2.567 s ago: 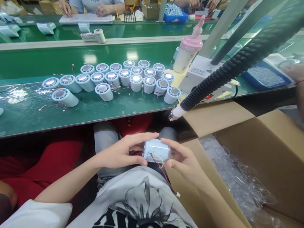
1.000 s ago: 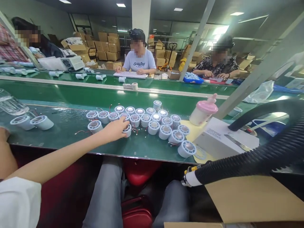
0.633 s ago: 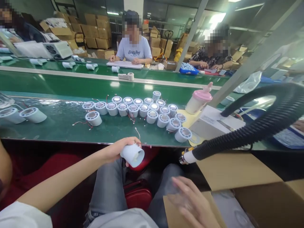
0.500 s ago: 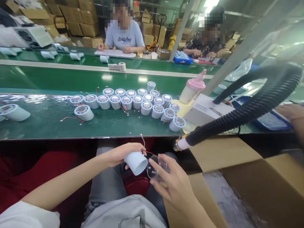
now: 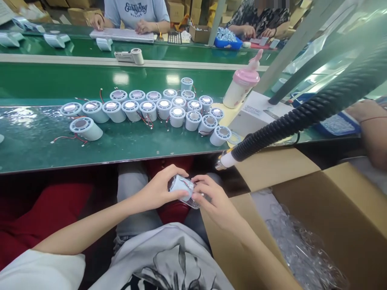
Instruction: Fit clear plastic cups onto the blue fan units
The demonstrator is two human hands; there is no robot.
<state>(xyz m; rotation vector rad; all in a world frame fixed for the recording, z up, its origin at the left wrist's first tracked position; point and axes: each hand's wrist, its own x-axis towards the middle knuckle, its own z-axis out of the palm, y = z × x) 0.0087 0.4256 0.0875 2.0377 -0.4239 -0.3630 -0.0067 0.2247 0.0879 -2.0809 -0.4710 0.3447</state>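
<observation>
Above my lap, my left hand (image 5: 165, 189) is closed around a light blue cylindrical housing (image 5: 181, 186), which lies on its side. A clear plastic cup (image 5: 193, 202) now surrounds at least part of the housing; how far it reaches is hard to tell. My right hand (image 5: 211, 196) pinches the right end of the cup and housing with its fingertips, beside a thin red wire. On the green bench ahead stand several similar light blue housings (image 5: 148, 110) with metallic round tops and red wires.
An open cardboard box (image 5: 341, 209) holding clear plastic cups (image 5: 302, 241) is at my right. A black corrugated hose (image 5: 281, 125) with a metal nozzle hangs over the bench edge. A pink-lidded bottle (image 5: 242, 86) stands by a white box (image 5: 256, 112). Two people sit across the green belt.
The housing and the clear cup, apart before, are now together. My right hand has moved up to the housing's end. The view has tilted down.
</observation>
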